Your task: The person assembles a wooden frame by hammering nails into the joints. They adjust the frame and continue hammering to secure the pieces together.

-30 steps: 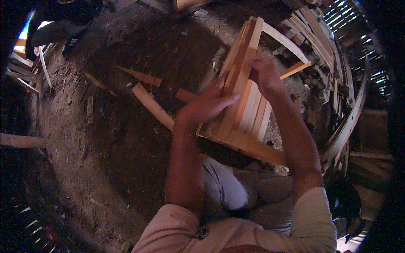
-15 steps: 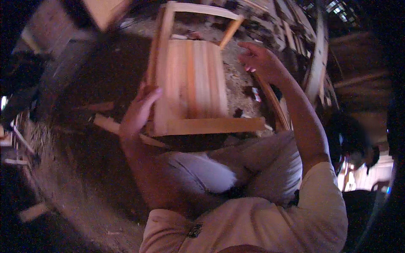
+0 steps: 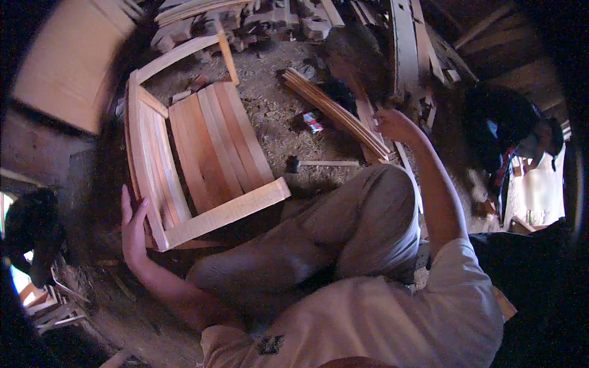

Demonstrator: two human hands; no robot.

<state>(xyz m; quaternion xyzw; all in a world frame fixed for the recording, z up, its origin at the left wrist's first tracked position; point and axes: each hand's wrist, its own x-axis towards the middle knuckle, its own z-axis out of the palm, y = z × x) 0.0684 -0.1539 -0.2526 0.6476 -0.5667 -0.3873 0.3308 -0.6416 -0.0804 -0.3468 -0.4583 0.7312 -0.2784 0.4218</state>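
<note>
A light wooden frame with a slatted panel [image 3: 211, 144], like a small chair or bench, stands tilted on the ground at my left. Its near rail [image 3: 227, 213] runs close to my bent leg. My left hand [image 3: 134, 236] rests against or just beside the frame's near left corner, thumb and fingers apart; whether it touches is hard to tell. Out to the right, my right hand [image 3: 397, 127] is open over long wooden strips, its fingers stretched leftward and nothing visible in them. Below it lies a bundle of thin wooden strips [image 3: 337, 113].
A hammer [image 3: 325, 163] lies on the dirt floor near my knee, with a small red and white packet [image 3: 312, 122] beyond it. Stacked boards [image 3: 202, 11] line the back. A large wooden panel [image 3: 70, 58] stands far left. Another person [image 3: 506, 126] is at the right.
My view has turned to the right, so the frame appears farther left and more slanted. My right hand has moved away from the frame toward the strips. The hammer has come into sight.
</note>
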